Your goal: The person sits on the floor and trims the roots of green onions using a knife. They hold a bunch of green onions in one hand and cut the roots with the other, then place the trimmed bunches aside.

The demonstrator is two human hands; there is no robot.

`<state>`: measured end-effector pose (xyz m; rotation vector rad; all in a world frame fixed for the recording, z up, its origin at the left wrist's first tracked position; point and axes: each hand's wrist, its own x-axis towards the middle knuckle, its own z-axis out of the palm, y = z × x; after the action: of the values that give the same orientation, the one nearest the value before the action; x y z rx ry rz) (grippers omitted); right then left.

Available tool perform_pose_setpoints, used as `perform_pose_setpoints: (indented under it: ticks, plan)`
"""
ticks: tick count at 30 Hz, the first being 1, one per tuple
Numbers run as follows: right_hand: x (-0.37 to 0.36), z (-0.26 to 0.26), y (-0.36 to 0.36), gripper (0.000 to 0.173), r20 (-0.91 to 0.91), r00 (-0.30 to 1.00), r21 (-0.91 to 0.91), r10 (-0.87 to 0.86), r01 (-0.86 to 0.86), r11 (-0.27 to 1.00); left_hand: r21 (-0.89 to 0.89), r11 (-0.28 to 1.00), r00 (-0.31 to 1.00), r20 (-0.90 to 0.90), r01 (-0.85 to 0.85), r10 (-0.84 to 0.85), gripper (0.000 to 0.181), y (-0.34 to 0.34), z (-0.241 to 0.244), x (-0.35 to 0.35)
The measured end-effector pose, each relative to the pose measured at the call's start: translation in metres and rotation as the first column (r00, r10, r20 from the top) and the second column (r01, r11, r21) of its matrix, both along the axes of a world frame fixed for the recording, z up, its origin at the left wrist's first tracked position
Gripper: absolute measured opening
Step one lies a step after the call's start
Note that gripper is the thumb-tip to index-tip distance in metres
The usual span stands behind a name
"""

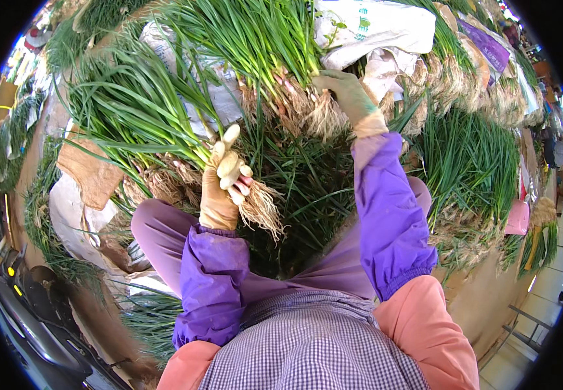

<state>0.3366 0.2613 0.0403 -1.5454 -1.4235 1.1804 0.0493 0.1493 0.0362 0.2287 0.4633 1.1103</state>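
Observation:
My gloved left hand [222, 180] is closed around a bunch of green garlic plants [184, 139]. Their pinkish bulbs and pale roots [262, 204] stick out to the right of the fingers, and the long leaves spread up and to the left. Further up, my gloved right hand [342, 90] reaches to a larger heap of the same plants [281, 53], its fingertips at the stems by the heap's right edge. Whether it grips a stem there cannot be told. Loose green leaves [301, 180] cover the ground between my knees.
White woven sacks [374, 29] lie beyond my right hand, another [164, 44] behind the left heap. More plants stand at the right [471, 161]. A brown piece of sacking [86, 168] lies at the left, a pink container [517, 217] at the far right, a dark vehicle [42, 336] at lower left.

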Motion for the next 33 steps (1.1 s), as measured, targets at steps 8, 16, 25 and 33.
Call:
perform_pose_setpoints:
  ticks: [8,16,25,33]
  plan:
    - [-0.019,0.010,-0.079,0.030,-0.710,0.703,0.016,0.044,-0.047,0.999,-0.147,0.984,0.963,-0.231,0.104,-0.136,0.040,-0.020,-0.007,0.024]
    - [-0.060,0.005,-0.143,0.022,-0.639,0.766,-0.179,0.076,-0.243,0.953,-0.066,0.948,0.821,-0.485,0.310,-0.302,0.041,-0.011,0.004,0.036]
    - [-0.086,-0.022,-0.181,0.024,-0.562,0.816,-0.184,-0.138,0.039,0.982,-0.053,0.995,0.928,-0.359,0.084,-0.098,0.024,-0.027,-0.013,0.033]
    - [-0.055,-0.044,-0.180,0.024,0.130,0.990,-0.431,0.062,0.000,0.903,-0.197,0.979,0.912,-0.392,0.043,-0.119,0.024,-0.034,-0.004,0.018]
